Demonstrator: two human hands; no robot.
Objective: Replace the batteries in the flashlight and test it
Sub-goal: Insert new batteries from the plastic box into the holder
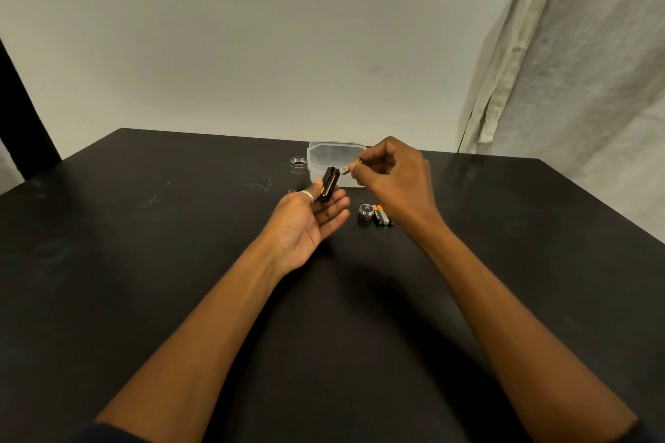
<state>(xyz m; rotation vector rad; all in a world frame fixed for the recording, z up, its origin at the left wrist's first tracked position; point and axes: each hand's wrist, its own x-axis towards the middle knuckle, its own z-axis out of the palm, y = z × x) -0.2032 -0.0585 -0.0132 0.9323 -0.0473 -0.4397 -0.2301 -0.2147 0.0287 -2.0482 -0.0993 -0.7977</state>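
Now left hand [306, 223] cradles battery holder [330, 184] — right hand [392, 176] pinches battery [351, 166].

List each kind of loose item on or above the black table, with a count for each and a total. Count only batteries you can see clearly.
Batteries: 4 (one in the right hand, one in the holder, two lying on the table)
Battery holder: 1
Flashlight body: 1
Flashlight end cap: 1
Clear plastic container: 1
Total: 8
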